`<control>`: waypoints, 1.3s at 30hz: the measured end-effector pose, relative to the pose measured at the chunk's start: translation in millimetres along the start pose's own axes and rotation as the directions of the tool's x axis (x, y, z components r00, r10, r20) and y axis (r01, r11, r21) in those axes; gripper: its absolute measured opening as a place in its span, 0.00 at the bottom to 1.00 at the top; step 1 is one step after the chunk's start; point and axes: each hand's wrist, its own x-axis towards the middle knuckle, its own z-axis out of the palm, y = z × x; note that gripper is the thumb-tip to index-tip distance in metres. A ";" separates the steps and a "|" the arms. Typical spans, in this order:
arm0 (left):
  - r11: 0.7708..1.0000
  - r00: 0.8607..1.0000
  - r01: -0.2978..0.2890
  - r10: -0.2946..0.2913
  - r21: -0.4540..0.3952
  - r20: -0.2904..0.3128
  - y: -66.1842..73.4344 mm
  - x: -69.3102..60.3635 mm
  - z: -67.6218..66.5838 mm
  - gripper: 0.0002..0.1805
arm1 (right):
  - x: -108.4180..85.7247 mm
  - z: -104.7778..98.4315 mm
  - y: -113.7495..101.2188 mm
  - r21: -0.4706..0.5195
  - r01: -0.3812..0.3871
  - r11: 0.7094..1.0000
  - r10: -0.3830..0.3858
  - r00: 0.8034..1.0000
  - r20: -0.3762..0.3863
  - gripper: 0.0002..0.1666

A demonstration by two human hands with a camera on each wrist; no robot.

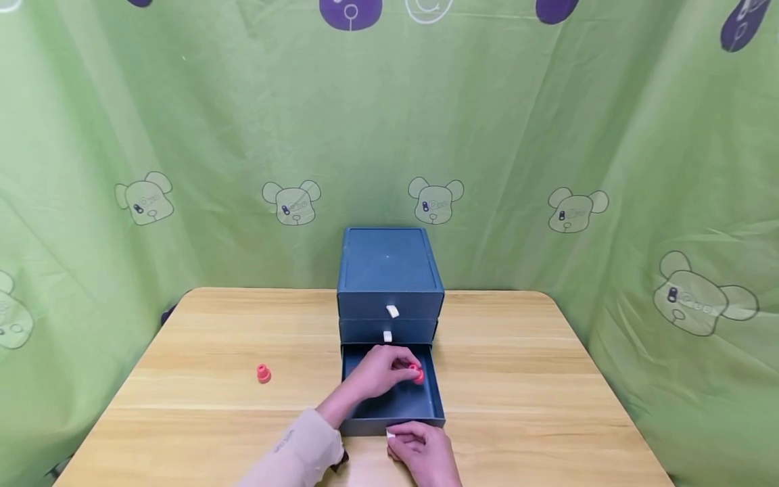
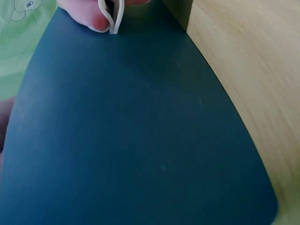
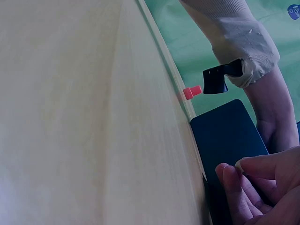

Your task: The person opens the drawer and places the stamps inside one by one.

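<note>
A dark blue drawer unit (image 1: 389, 260) stands on the table with its bottom drawer (image 1: 395, 406) pulled out. My left hand (image 1: 380, 370) reaches over that drawer and pinches a small red stepped piece (image 1: 418, 377) at its fingertips. Whether the piece touches the drawer floor, I cannot tell. At the drawer front, my right hand (image 1: 426, 452) pinches the white pull tab (image 1: 391, 431) between thumb and fingers. The left wrist view has the blue drawer front (image 2: 126, 122) close up, with the looped white tab (image 2: 115, 21) between fingertips.
Another red stepped piece (image 1: 263, 373) stands on the wooden table (image 1: 517, 379), left of the drawers. Two upper drawers with white tabs (image 1: 392, 311) are closed. A green patterned curtain (image 1: 365, 135) hangs behind and at both sides.
</note>
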 end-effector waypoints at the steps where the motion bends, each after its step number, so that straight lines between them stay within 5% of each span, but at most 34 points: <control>1: 1.000 1.000 -0.002 0.002 -0.003 0.004 -0.4 1.1 1.6 0.06 | -0.1 -0.1 0.3 0.000 0.002 1.000 -0.002 1.000 0.000 0.13; 39: 0.997 1.000 -0.008 0.006 0.074 0.023 -7.5 6.2 24.2 0.04 | -0.7 1.6 0.8 0.035 0.033 0.999 -0.033 0.999 -0.004 0.12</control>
